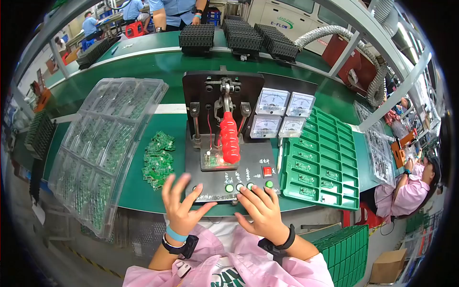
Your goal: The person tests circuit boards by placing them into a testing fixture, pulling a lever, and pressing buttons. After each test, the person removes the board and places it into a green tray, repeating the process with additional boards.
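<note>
A white machine (292,33) stands beyond green worktops (155,42)

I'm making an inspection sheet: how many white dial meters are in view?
4, in a two-by-two block right of the black fixture's red handle: upper-left meter, upper-right meter, lower-left meter and lower-right meter. I see no others.

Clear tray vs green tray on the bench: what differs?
The clear tray is see-through; the green tray is opaque. The clear tray sits left of the red-handled fixture, the green tray right of it. Boards show throughout the clear tray, but in only some of the green tray's compartments. Both are compartmented and hold green circuit boards.
</note>
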